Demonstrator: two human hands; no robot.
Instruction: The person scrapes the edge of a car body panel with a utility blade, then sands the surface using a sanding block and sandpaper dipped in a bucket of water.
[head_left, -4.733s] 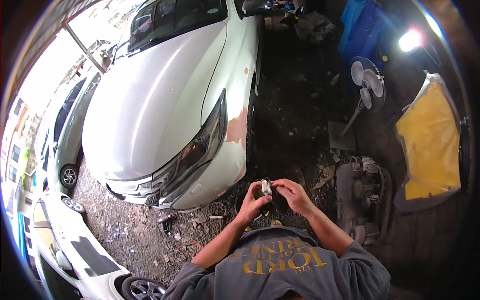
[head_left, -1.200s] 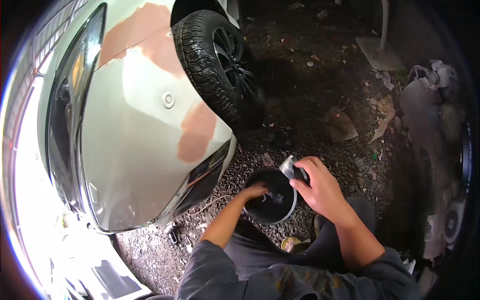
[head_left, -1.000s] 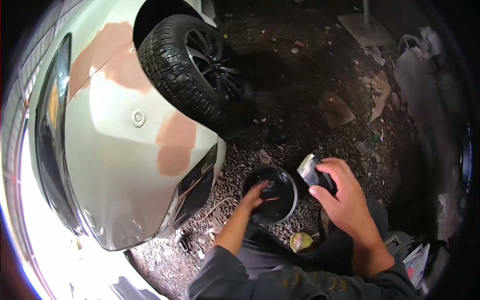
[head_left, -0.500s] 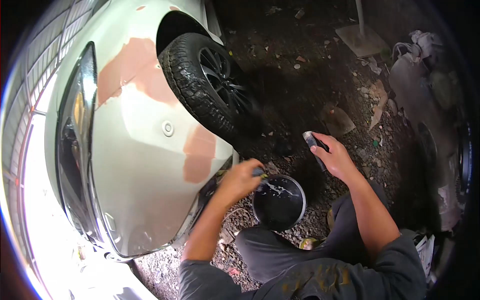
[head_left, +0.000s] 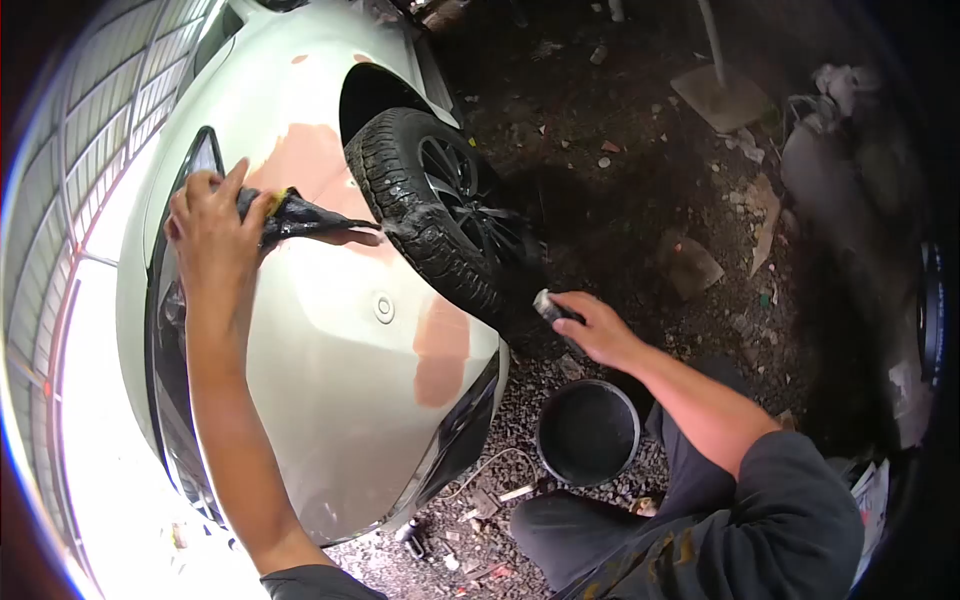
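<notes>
My left hand [head_left: 215, 215] is up at the car's corner, fingers closed around a wet black cloth [head_left: 305, 218] whose tail hangs toward the wheel. The cloth lies over the pinkish filler patch [head_left: 300, 150] on the white car panel [head_left: 310, 370]. In my right hand [head_left: 600, 330] is a dark block with a whitish end [head_left: 548, 305], gripped between thumb and fingers. That hand hovers above the ground, right of the tire [head_left: 425, 215]. Below it stands a black bucket [head_left: 588, 435] of dark liquid.
A second filler patch [head_left: 440, 355] marks the panel near the bumper. The headlight [head_left: 170, 310] runs along the car's left side. Gravel and scraps cover the ground, with a flat-based metal stand [head_left: 722, 95] farther back. Grey bundled material [head_left: 835, 160] sits at the right.
My left hand has gone from the bucket up and left to the panel with the cloth. My right hand has shifted left, still holding the block. The view has moved slightly.
</notes>
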